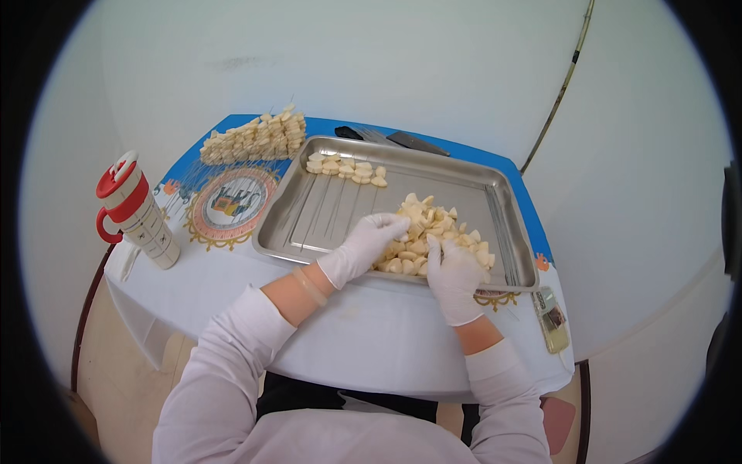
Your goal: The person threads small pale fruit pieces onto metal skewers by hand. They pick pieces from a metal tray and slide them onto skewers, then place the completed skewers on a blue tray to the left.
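Observation:
Both hands wear thin white gloves. My left hand (369,239) is at the left side of a heap of cream-coloured cut pieces (408,255), its thumb and fingertips close together beside a piece; whether it grips one is unclear. My right hand (458,275) lies at the heap's near right side, fingers curled and partly hidden, its contents unclear. The heap lies in a shallow stainless steel tray (278,217). At the tray's back left are several thin skewers bearing similar pieces (346,169). Bare thin metal skewers (503,235) lie along the tray's right side.
A pile of loaded skewers (255,139) stands on the table left of the tray. A red-and-cream tumbler (142,211) is at far left. Behind the tray lie a dark flat object (417,143) and more thin skewers (374,136). A phone in a clear case (550,322) lies right.

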Tool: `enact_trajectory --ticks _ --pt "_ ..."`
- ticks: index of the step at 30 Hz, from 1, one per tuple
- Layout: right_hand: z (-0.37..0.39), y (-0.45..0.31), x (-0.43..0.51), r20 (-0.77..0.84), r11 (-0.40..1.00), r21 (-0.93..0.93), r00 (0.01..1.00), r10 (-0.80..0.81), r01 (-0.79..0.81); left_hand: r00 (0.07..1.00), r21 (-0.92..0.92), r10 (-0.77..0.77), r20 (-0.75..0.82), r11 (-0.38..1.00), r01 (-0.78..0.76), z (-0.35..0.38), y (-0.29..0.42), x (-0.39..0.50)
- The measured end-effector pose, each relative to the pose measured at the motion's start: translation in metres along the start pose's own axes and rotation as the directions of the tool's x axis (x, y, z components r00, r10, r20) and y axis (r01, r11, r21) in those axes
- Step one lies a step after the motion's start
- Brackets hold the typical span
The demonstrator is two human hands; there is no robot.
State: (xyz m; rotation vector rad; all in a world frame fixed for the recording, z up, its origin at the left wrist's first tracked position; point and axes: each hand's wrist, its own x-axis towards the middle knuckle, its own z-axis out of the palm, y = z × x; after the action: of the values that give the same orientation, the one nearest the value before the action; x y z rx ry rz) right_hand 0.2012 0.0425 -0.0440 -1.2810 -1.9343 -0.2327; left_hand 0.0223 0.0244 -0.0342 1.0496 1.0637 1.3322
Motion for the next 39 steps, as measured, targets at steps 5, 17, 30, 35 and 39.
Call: enact_trajectory --ticks 5,17,30,35,39 --pt "0.006 0.001 -0.002 0.02 1.0 0.001 1.0 -0.016 0.016 0.996 0.071 -0.064 0.062 0.996 0.06 0.001 0.001 0.002" --pt "0.007 0.005 0.0 -0.038 0.973 0.172 0.988 -0.151 0.155 0.999 0.07 -0.017 0.043 0.997 0.014 0.002 -0.003 0.003" --pt "0.008 0.008 -0.003 0.053 0.985 0.09 0.987 -0.154 0.149 0.988 0.175 -0.074 0.132 0.983 0.051 -0.002 -0.003 0.005" --pt "0.005 0.006 -0.001 0.004 0.985 0.1 0.99 -0.14 0.139 0.994 0.131 -0.032 0.105 0.991 0.018 0.001 0.006 0.0" --pt "0.004 0.012 0.001 -0.008 0.997 0.071 1.0 -0.025 0.025 0.999 -0.068 0.033 -0.013 0.997 -0.034 -0.004 0.0 0.005"
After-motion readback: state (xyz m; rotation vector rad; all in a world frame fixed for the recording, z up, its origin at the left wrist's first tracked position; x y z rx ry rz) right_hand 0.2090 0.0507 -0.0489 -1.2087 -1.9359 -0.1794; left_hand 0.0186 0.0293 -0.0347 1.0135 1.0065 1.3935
